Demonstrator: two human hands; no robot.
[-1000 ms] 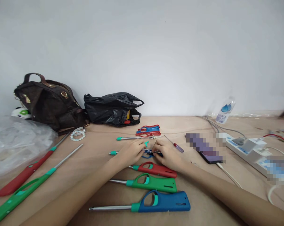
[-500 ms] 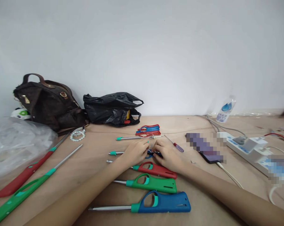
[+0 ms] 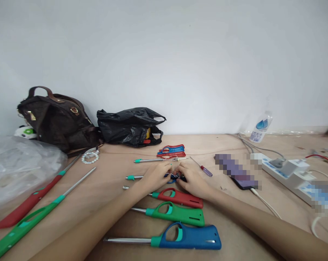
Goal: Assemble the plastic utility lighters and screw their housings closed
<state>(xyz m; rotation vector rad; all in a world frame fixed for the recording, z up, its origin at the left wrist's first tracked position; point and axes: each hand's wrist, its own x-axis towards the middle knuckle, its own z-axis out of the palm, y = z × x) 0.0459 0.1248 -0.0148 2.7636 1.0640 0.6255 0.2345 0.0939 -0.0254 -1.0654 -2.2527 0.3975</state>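
Observation:
Both my hands meet over a partly taken-apart blue lighter [image 3: 175, 178] lying on the table. My left hand [image 3: 154, 176] pinches its left side, where a metal tube with a teal collar [image 3: 133, 177] sticks out. My right hand [image 3: 192, 178] has curled fingers pressed on its right side. Most of that piece is hidden under my fingers. Just in front of my hands lie a red lighter [image 3: 180, 197], a green lighter [image 3: 177, 214] and a blue lighter [image 3: 185, 237], side by side.
Behind my hands lie red and blue lighter shells [image 3: 171, 150], a loose tube [image 3: 153, 160] and a small screwdriver [image 3: 203, 168]. A brown handbag [image 3: 57, 119] and black plastic bag [image 3: 129, 125] stand by the wall. Long lighters [image 3: 30, 212] lie left; a phone [image 3: 238, 174] and power strip [image 3: 286, 172] right.
My hands have stayed on the same piece, with only small finger shifts. The view has tipped up very slightly.

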